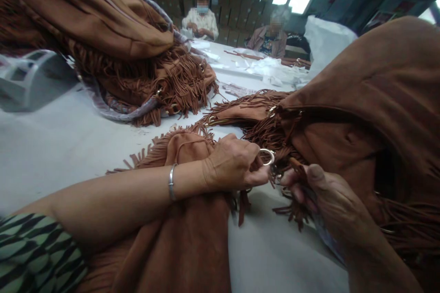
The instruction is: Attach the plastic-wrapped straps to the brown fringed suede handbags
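My left hand [233, 162], with a bracelet on its wrist, is closed around a shiny metal ring [272, 157] at the edge of a brown fringed suede bag [192, 238]. The bag lies under my left forearm. Just to the right, my right hand [332, 199] pinches a brown strap end [297, 167] between thumb and fingers. A small metal clasp [277, 176] sits between the two hands; whether it is hooked to the ring I cannot tell. Plastic-like wrapping [326, 238] runs below my right palm.
More brown fringed bags are heaped at the upper left [137, 32] and along the right side [378, 82]. A white table [51, 146] lies beneath. Across it two people sit, one in a white top [200, 23]. White wrapping [270, 71] and stacked boxes [237, 9] stand farther back.
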`<action>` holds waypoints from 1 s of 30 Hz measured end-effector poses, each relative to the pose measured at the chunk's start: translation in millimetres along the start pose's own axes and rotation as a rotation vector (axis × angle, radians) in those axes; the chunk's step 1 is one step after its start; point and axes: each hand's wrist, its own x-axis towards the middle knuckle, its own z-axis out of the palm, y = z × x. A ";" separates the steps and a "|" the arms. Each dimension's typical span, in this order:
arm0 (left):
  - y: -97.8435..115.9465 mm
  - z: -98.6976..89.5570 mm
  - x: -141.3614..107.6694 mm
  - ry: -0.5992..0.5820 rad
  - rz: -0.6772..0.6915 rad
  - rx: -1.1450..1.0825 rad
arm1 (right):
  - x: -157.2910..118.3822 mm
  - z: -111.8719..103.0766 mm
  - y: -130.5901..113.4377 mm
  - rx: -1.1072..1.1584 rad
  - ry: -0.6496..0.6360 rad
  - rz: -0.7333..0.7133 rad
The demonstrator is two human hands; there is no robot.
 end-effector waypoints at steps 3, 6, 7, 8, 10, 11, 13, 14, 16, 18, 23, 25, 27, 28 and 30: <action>4.0 -3.7 1.5 -0.071 -0.045 0.091 | -1.7 -4.1 -2.7 -0.081 -0.015 0.050; 15.4 -7.5 2.3 -0.147 -0.149 0.167 | -2.9 -7.3 -6.8 -0.118 -0.095 0.082; 19.9 -8.7 2.7 -0.164 -0.185 0.192 | -3.4 -8.2 -8.2 -0.121 -0.104 0.087; 24.1 -9.9 3.0 -0.179 -0.212 0.209 | -3.9 -9.0 -9.4 -0.128 -0.107 0.084; 30.9 -11.3 3.6 -0.209 -0.245 0.209 | -4.2 -10.3 -10.8 -0.164 -0.130 0.068; 33.1 -11.3 3.5 -0.223 -0.251 0.195 | -3.9 -10.7 -10.8 -0.191 -0.141 0.056; 35.3 -10.1 2.6 -0.238 -0.256 0.167 | -2.7 -11.1 -9.8 -0.236 -0.171 0.039; 35.5 -9.1 1.6 -0.236 -0.244 0.158 | -2.1 -11.0 -9.1 -0.243 -0.185 0.033; 34.6 -6.9 -1.1 -0.229 -0.194 0.150 | -1.5 -9.7 -8.4 -0.219 -0.195 0.025; 33.4 -5.8 -3.7 -0.241 -0.138 0.139 | -2.3 -7.4 -9.2 -0.192 -0.211 0.018; 31.3 -9.9 -5.3 -0.329 -0.104 0.103 | -6.0 -4.1 -12.4 -0.227 -0.233 -0.013; 30.4 -11.8 -4.9 -0.329 -0.084 0.096 | -5.9 -4.8 -12.4 -0.248 -0.256 -0.024; 29.2 -12.6 -5.0 -0.322 -0.061 0.100 | -5.2 -5.5 -12.0 -0.263 -0.277 -0.043; 28.6 -12.5 -5.3 -0.322 -0.048 0.105 | -4.8 -5.7 -11.9 -0.268 -0.279 -0.056; 27.5 -11.6 -6.6 -0.311 -0.018 0.110 | -4.5 -5.6 -12.1 -0.267 -0.270 -0.078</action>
